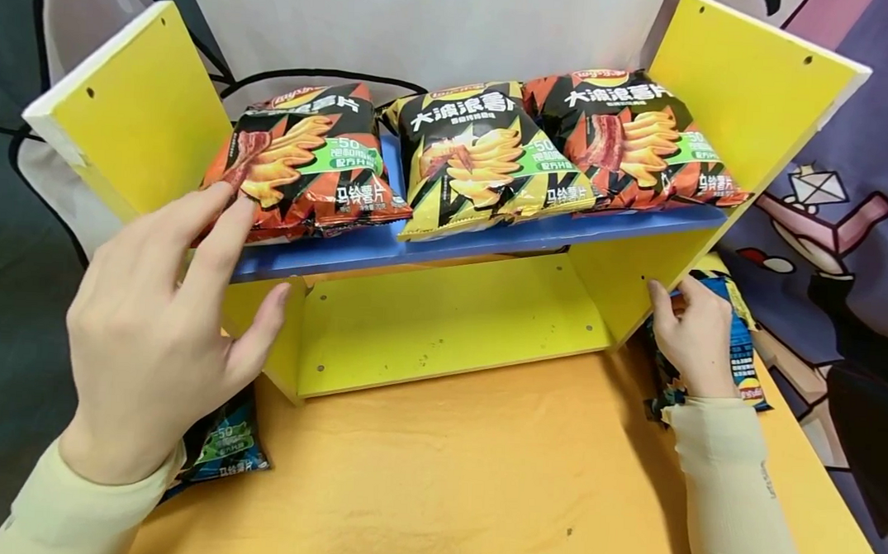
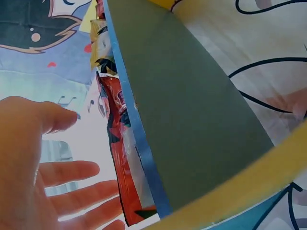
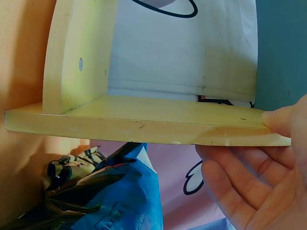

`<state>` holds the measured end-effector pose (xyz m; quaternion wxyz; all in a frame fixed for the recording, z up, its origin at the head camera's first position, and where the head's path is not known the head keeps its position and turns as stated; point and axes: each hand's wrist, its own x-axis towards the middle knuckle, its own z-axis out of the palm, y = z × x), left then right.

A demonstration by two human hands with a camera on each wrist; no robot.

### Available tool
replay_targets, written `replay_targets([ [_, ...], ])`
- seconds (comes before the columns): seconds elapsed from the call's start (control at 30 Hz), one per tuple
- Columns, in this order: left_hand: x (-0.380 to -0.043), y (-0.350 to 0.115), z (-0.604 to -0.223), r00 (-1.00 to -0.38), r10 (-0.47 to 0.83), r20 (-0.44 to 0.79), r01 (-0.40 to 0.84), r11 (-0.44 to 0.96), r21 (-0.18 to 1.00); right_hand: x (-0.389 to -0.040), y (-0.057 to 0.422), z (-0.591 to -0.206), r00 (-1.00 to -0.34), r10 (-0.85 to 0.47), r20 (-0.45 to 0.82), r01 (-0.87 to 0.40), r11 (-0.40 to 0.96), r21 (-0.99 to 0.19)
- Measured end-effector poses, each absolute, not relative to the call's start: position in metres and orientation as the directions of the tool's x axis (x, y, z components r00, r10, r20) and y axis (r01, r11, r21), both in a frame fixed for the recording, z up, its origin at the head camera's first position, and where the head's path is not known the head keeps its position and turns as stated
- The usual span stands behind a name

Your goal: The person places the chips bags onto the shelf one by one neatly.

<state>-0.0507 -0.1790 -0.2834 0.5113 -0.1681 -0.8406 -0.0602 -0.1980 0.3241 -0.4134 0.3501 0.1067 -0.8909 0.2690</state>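
Observation:
A small rack with yellow side panels and a blue shelf board [image 1: 460, 243] stands on the table. Along the board lie a red-and-black chip bag [image 1: 300, 159] at left, a yellow-and-black chip bag [image 1: 486, 159] in the middle and another red-and-black bag [image 1: 629, 136] at right. My left hand [image 1: 144, 322], fingers spread and fairly straight, reaches over the left bag, fingertips at its lower left corner. Lower on the other side, my right hand [image 1: 698, 333] grips the front edge of the right side panel [image 3: 144, 132], thumb on the inner face and fingers outside.
A blue chip bag [image 1: 742, 344] lies outside the rack behind my right hand. Another dark blue bag [image 1: 228, 445] is on the orange table [image 1: 442, 483] at left, partly hidden by my left wrist. Beneath the blue board is a yellow bottom panel [image 1: 450, 318]. Printed cloth hangs behind.

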Motion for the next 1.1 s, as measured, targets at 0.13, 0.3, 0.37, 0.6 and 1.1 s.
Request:
replay_targets([
  [0.13, -0.051, -0.188, -0.298, -0.331, 0.157, 0.930, 0.345, 0.938, -0.036, -0.196, 0.325, -0.413, -0.734, 0.004, 0.679, -0.372, 0.835, -0.406],
  [0.3, -0.054, -0.206, -0.318, -0.210, 0.063, 0.976, 0.317, 0.948, 0.007, -0.197, 0.325, -0.411, -0.736, 0.003, 0.677, -0.371, 0.835, -0.406],
  [0.37, -0.052, -0.214, -0.323, -0.202, 0.043, 0.979, 0.297, 0.955, 0.019, -0.197, 0.325, -0.411, -0.736, 0.003, 0.677, -0.374, 0.831, -0.411],
  [0.6, -0.039, -0.231, -0.338, -0.250, -0.026, 0.968, 0.241, 0.967, 0.088, -0.196, 0.323, -0.409, -0.740, 0.003, 0.673, -0.380, 0.823, -0.421],
  [1.1, -0.030, -0.278, -0.381, -0.871, -0.346, 0.349, -0.217, 0.908, 0.357, -0.198, 0.324, -0.413, -0.744, 0.009, 0.668, -0.367, 0.830, -0.420],
])
